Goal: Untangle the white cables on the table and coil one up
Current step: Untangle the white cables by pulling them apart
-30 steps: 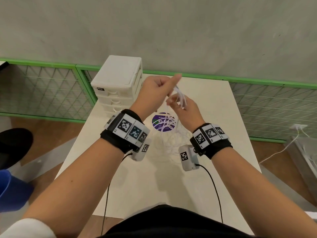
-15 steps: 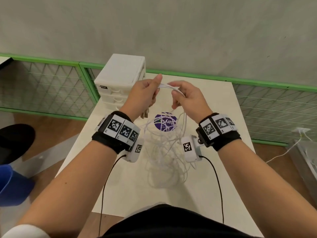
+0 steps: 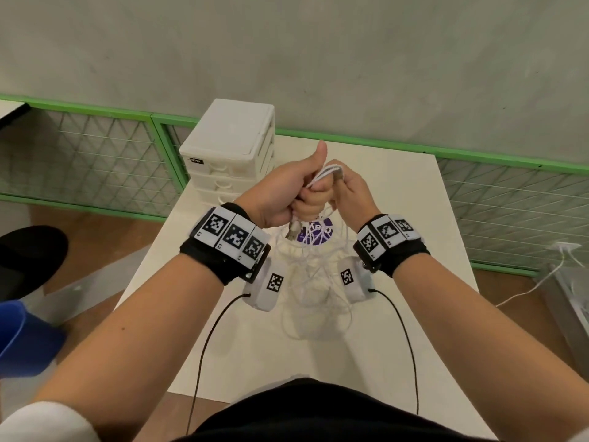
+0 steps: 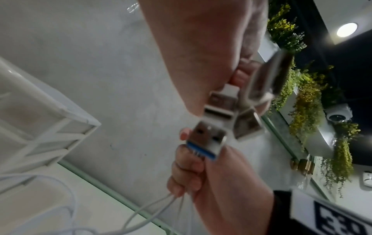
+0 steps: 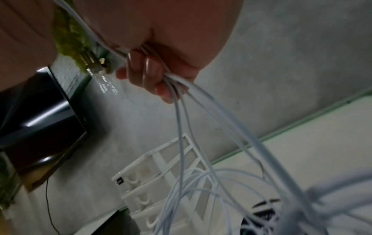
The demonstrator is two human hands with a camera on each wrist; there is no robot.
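Left hand [image 3: 287, 189]: fist gripping white cables [image 3: 314, 282] near their USB plugs [image 4: 209, 139].
Right hand [image 3: 350, 189]: pinches the same strands, seemingly.
Lie: tangle hangs below both hands to the bench [image 3: 398, 330].

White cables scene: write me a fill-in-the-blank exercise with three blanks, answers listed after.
1. The left hand grips a bundle of white cables with its ____ sticking straight up.
2. Metal ____ plugs hang below the left fist, one with a blue insert.
3. The white drawer unit stands at the table's far ____ corner.

Missing words: thumb; USB; left
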